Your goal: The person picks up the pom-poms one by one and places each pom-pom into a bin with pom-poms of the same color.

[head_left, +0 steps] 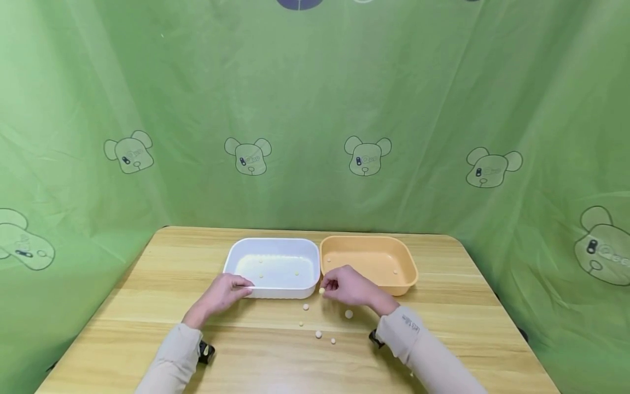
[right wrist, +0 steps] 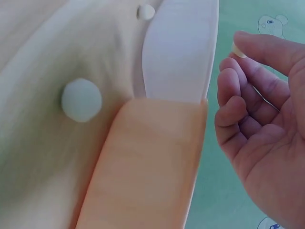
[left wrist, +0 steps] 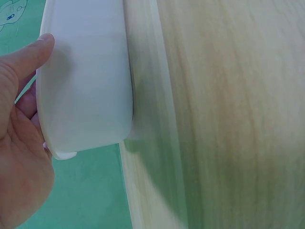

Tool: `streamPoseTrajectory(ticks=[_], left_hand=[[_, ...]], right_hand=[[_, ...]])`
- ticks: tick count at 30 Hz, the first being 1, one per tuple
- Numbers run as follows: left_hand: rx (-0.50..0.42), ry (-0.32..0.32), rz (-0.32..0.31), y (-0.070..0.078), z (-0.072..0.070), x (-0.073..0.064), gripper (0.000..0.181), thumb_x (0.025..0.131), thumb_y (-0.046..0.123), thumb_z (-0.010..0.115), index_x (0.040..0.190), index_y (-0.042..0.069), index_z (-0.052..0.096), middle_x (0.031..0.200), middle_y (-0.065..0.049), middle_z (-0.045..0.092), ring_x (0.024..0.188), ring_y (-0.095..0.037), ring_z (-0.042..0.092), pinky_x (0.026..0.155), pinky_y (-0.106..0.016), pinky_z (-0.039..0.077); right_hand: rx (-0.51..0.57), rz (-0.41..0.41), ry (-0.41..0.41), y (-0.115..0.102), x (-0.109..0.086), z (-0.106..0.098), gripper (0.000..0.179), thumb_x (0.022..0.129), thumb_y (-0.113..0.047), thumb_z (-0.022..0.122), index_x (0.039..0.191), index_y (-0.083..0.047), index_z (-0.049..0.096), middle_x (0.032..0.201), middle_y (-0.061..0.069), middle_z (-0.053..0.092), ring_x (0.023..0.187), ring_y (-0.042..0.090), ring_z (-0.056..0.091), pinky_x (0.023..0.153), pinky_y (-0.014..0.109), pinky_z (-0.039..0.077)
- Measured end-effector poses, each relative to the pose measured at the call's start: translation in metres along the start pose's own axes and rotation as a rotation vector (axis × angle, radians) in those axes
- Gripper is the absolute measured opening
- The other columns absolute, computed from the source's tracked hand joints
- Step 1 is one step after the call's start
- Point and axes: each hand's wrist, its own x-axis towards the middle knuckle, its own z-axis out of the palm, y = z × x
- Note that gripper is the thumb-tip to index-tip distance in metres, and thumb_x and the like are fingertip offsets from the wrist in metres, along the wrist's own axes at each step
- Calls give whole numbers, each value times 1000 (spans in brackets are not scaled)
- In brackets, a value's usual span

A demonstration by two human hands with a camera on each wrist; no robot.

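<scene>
My left hand (head_left: 223, 295) grips the near rim of a white plastic tray (head_left: 283, 293), the thumb (left wrist: 40, 50) on its outer wall and the other fingers behind the rim. Between thumb and forefinger, my right hand (head_left: 349, 287) pinches a small yellow tablet (right wrist: 238, 50) in front of the gap between the white tray and an orange tray (head_left: 404, 284). Small yellow tablets (head_left: 261, 276) lie in the white tray. White ones (head_left: 395, 272) lie in the orange tray.
On the wooden table (head_left: 266, 361), in front of the trays, lie several loose white tablets (head_left: 349, 314) and a yellow one (head_left: 301, 324). The trays stand side by side near the back edge. A green curtain (head_left: 305, 202) with bear prints hangs around the table.
</scene>
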Motion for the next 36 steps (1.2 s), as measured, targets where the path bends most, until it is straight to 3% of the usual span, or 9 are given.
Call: streamPoseTrajectory(ticks=[16,23,36], left_hand=[[-23,-5,10,-1,1,-1,10,88,19,67,94,14,74,91,4,71,81,-9,63,76,-27,50],[-9,0,28,-1,2,-1,10,88,19,67,93,15,74,91,5,71,81,-8,63,75,-27,50],[-2,3,25,0,-1,0,9,88,17,67,93,14,74,90,4,71,81,-9,63,76,-28,50]], right_hand=[[65,44,40,0,28,-8,3,85,-15,68,82,-13,69,72,-10,61,68,7,55,64,25,49],[14,47,85,3,43,-4,6,85,-13,67,81,-8,68,71,-7,61,67,7,55,65,23,49],[25,142,124,5,64,2,4,83,-13,70,83,-9,68,72,-4,60,68,10,55,65,24,48]])
